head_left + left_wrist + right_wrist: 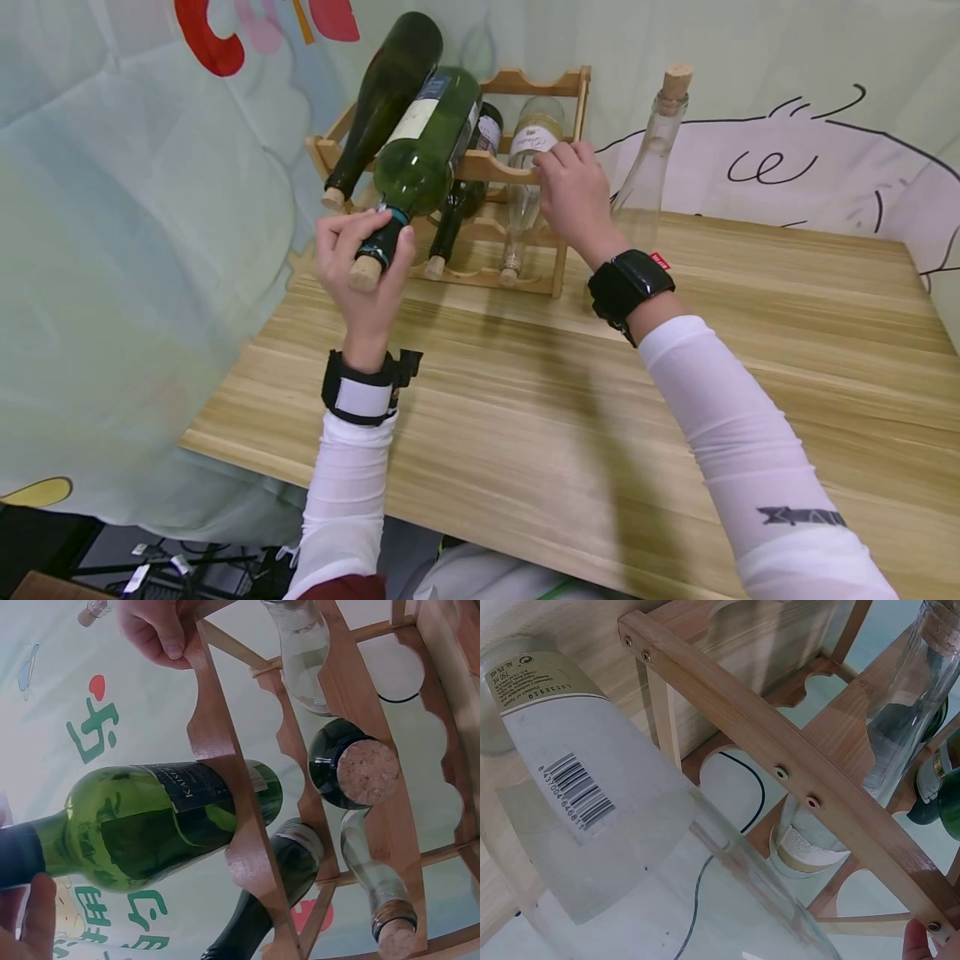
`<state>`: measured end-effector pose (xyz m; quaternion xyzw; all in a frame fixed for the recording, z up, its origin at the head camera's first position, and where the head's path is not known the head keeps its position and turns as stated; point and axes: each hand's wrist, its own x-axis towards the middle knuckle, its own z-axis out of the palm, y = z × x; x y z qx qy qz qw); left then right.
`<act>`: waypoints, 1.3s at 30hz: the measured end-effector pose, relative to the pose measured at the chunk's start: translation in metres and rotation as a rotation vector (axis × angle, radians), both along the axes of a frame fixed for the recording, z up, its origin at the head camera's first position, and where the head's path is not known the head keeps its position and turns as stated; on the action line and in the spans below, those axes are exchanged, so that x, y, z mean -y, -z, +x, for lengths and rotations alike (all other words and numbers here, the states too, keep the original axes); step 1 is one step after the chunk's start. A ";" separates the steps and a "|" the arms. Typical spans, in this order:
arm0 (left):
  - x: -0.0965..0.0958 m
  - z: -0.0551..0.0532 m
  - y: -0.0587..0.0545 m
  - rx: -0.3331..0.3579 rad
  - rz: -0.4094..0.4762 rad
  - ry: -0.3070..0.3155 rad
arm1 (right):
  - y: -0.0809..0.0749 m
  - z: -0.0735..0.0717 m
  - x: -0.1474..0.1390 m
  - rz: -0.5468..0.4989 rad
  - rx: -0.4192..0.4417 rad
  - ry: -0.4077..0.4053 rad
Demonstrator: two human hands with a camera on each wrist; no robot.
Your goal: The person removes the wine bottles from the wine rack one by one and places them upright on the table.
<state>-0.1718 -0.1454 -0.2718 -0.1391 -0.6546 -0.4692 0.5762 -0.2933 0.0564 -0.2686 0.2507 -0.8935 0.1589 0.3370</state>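
My left hand [363, 307] has its fingers curled round the neck [381, 244] of the green bottle [423, 150], which lies across the top front rail [495, 169] of the wooden rack [559, 267]; my right hand [576, 196] grips that rail's end. I judge the step as seating this bottle; next calls for easing it down, rack steadied, before releasing.
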 end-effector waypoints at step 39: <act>-0.004 0.057 -0.022 -0.010 -0.024 -0.038 | -0.005 0.005 -0.007 0.105 0.202 0.015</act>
